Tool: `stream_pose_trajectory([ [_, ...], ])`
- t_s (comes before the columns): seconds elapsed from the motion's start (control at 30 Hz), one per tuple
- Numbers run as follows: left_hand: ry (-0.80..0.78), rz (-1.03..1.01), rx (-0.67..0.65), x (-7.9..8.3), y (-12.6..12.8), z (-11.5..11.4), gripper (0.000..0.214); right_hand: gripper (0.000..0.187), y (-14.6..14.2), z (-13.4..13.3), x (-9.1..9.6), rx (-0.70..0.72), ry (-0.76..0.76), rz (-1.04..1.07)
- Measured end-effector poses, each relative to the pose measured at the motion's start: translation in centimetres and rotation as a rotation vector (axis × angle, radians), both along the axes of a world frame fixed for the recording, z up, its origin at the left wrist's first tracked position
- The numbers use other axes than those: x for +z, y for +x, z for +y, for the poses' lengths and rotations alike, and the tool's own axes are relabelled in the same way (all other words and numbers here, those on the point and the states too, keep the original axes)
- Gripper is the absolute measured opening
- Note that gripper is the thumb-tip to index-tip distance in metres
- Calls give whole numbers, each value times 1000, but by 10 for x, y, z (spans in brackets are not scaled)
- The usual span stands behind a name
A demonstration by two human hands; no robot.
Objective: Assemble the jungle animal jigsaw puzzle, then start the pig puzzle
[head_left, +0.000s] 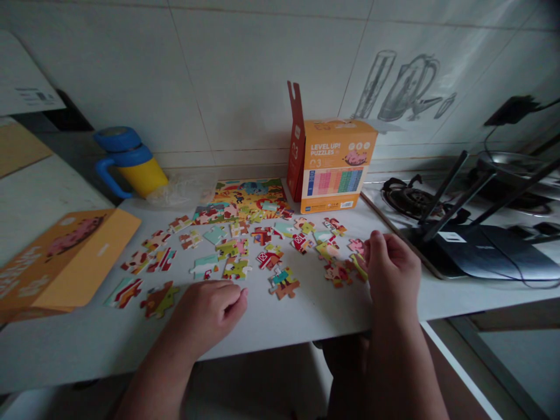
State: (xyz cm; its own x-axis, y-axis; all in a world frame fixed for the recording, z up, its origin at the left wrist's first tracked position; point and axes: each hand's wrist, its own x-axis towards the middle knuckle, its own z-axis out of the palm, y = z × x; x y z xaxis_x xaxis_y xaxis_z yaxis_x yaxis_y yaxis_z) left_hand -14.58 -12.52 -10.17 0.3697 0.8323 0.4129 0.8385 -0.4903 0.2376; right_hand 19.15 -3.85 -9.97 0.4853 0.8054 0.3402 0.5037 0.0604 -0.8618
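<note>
My left hand (214, 309) rests near the table's front edge, its fingers curled into a fist with nothing showing in it. Just beyond it lie joined puzzle pieces (237, 268) with green and teal parts. My right hand (392, 265) is closed at the right of the spread, thumb pressed against the curled fingers. Whatever it may hold is hidden. Beside its fingers are a green puzzle piece (359, 266), partly covered by the hand, and a pink puzzle piece (356, 245). Between the hands lies a joined pair with a teal figure (284, 283). Several other loose pieces cover the table's middle.
An orange puzzle box (339, 166) stands open at the back, beside a colourful picture sheet (249, 192). To the left are an orange box lid (83, 262), a yellow-blue flask (137, 166) and clear plastic wrapping (184, 191). A black router (494, 251) and stove burner (413, 198) occupy the right.
</note>
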Motion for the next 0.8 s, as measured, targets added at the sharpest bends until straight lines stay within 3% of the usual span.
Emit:
stream_pose_trajectory([
  [0.43, -34, -1, 15, -2, -1, 0, 40, 45, -2, 0, 2, -35, -34, -24],
  [0.6, -20, 0, 4, -2, -1, 1, 40, 44, -4, 3, 0, -20, -101, -252],
  [0.8, -21, -13, -2, -2, -1, 2, 39, 47, -10, 10, -19, 215, -186, -662],
])
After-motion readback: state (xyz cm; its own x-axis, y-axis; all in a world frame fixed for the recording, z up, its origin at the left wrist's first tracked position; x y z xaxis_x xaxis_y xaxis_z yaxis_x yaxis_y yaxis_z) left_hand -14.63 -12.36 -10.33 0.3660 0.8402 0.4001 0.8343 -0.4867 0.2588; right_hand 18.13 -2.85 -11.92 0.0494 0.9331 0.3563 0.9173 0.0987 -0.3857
